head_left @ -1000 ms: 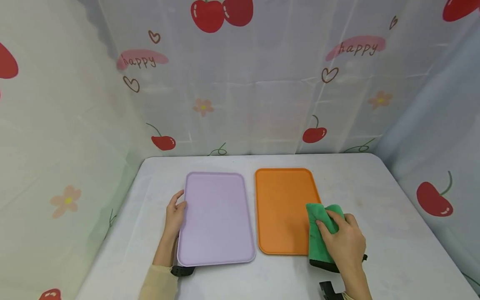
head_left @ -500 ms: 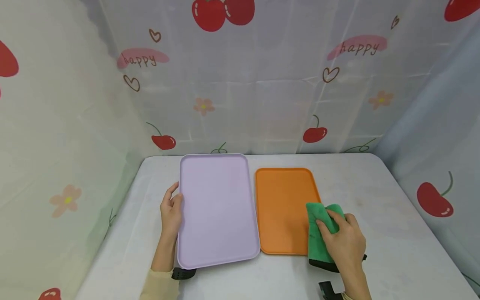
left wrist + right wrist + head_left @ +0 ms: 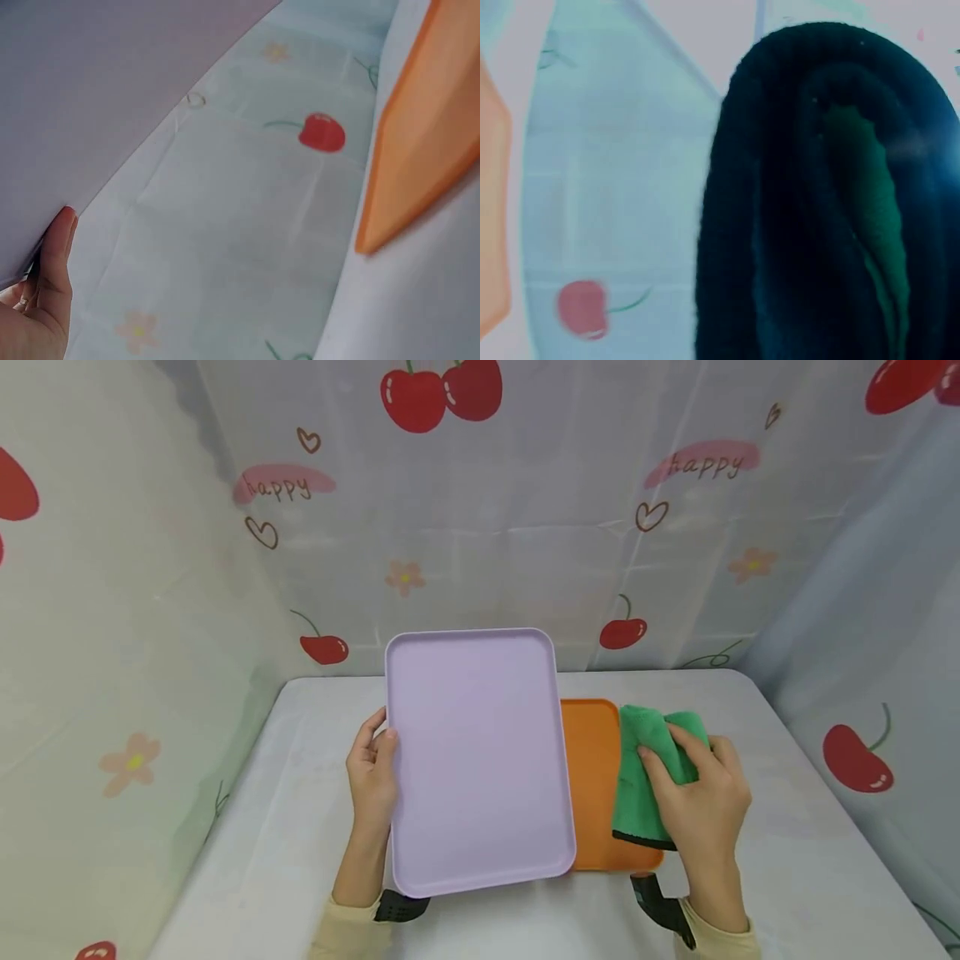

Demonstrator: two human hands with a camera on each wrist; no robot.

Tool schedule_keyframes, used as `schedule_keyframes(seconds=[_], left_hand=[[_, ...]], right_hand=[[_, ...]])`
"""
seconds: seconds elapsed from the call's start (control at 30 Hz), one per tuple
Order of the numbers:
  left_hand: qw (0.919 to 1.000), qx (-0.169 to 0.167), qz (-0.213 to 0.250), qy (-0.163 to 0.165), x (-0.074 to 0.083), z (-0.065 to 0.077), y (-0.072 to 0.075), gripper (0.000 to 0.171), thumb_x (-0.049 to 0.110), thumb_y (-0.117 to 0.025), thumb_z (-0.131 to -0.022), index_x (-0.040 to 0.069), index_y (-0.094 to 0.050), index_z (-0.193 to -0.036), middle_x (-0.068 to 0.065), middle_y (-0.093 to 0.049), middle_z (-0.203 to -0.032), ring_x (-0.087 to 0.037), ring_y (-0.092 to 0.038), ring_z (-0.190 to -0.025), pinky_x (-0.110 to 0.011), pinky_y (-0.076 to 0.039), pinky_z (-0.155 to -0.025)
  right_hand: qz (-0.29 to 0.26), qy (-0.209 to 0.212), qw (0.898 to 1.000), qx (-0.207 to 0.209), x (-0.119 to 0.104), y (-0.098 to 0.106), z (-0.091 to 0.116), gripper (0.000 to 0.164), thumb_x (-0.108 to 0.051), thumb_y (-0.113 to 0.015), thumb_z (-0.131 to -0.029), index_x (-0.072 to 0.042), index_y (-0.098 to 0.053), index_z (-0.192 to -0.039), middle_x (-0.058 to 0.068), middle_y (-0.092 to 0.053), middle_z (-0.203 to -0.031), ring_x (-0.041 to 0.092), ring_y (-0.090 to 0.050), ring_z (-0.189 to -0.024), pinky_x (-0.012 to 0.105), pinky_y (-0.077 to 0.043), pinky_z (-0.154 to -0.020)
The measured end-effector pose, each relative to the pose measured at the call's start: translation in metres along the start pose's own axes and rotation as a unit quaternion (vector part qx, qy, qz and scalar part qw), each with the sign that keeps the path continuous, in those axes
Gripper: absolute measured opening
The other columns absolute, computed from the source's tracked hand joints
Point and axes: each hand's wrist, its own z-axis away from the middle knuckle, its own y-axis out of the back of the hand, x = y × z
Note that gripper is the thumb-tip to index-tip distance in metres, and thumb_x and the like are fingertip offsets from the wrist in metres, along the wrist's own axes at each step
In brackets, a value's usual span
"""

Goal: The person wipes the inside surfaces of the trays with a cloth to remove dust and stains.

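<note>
A lilac rectangular tray (image 3: pixel 480 760) is held up off the table, tilted toward the head camera. My left hand (image 3: pixel 373 777) grips it by its left edge, thumb on the face; the left wrist view shows the tray's surface (image 3: pixel 112 82) and part of the hand (image 3: pixel 45 292). My right hand (image 3: pixel 705 793) pinches a folded green cloth (image 3: pixel 648 768) with a dark edge, raised near the orange tray's right side. Folds of the cloth (image 3: pixel 870 195) fill much of the right wrist view. The orange tray (image 3: pixel 596 793) lies on the table, its left part hidden behind the lilac tray.
A white-covered table (image 3: pixel 315 735) lies beneath everything. A pale curtain (image 3: pixel 540 568) printed with cherries and flowers stands behind the table's far edge and along both sides. Dark wrist straps (image 3: pixel 401 906) sit on both forearms.
The lilac tray has been lifted and carried right by my left hand, now covering part of the orange tray. My right hand has raised the green cloth up from the orange tray's lower right.
</note>
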Motion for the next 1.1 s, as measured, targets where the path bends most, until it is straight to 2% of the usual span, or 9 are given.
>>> schedule_keyframes(seconds=[0.13,0.4,0.63,0.9,1.1], left_hand=[[0.9996,-0.017,0.013,-0.021,0.005,0.008,-0.019,0.035,0.006,-0.051,-0.099,-0.003,-0.055,-0.133,0.013,-0.07,-0.083,-0.004,-0.065,-0.073,-0.019,-0.055,-0.064],[0.9967,-0.054,0.04,-0.046,0.008,0.023,-0.046,0.036,0.01,-0.052,-0.1,-0.004,-0.054,-0.133,0.01,-0.07,-0.089,-0.007,-0.067,-0.078,-0.021,-0.057,-0.068],[0.9951,-0.064,0.048,-0.058,0.006,0.034,-0.056,0.035,0.007,-0.052,-0.1,-0.007,-0.053,-0.132,0.011,-0.068,-0.087,-0.005,-0.066,-0.077,-0.02,-0.056,-0.067],[0.9888,-0.074,0.06,-0.115,0.006,0.038,-0.058,0.033,0.0,-0.051,-0.098,-0.013,-0.053,-0.128,0.013,-0.065,-0.086,-0.001,-0.06,-0.073,-0.016,-0.053,-0.064],[0.9865,-0.077,0.063,-0.13,0.004,0.036,-0.058,0.033,-0.002,-0.051,-0.097,-0.013,-0.054,-0.127,0.012,-0.063,-0.085,0.0,-0.059,-0.071,-0.015,-0.053,-0.062]], right_hand=[[-0.04,0.017,0.999,0.022,-0.021,-0.003,-0.021,0.036,-0.006,-0.085,-0.071,-0.001,-0.074,-0.105,0.022,-0.061,-0.09,0.03,-0.054,-0.08,0.013,-0.036,-0.066],[-0.081,0.041,0.996,0.017,-0.054,-0.022,-0.055,0.032,-0.011,-0.083,-0.075,-0.004,-0.075,-0.105,0.021,-0.059,-0.089,0.031,-0.052,-0.08,0.032,-0.038,-0.064],[-0.027,0.034,0.999,-0.03,-0.059,-0.041,-0.068,0.036,-0.018,-0.081,-0.078,-0.005,-0.073,-0.111,0.021,-0.058,-0.091,0.033,-0.052,-0.075,0.043,-0.041,-0.059],[0.018,0.016,0.999,-0.04,-0.059,-0.054,-0.066,0.04,-0.023,-0.079,-0.081,-0.003,-0.071,-0.115,0.022,-0.057,-0.093,0.037,-0.054,-0.071,0.05,-0.044,-0.057],[0.037,0.0,0.998,-0.047,-0.066,-0.059,-0.063,0.042,-0.026,-0.076,-0.084,-0.001,-0.069,-0.117,0.025,-0.056,-0.095,0.04,-0.056,-0.075,0.054,-0.046,-0.059]])
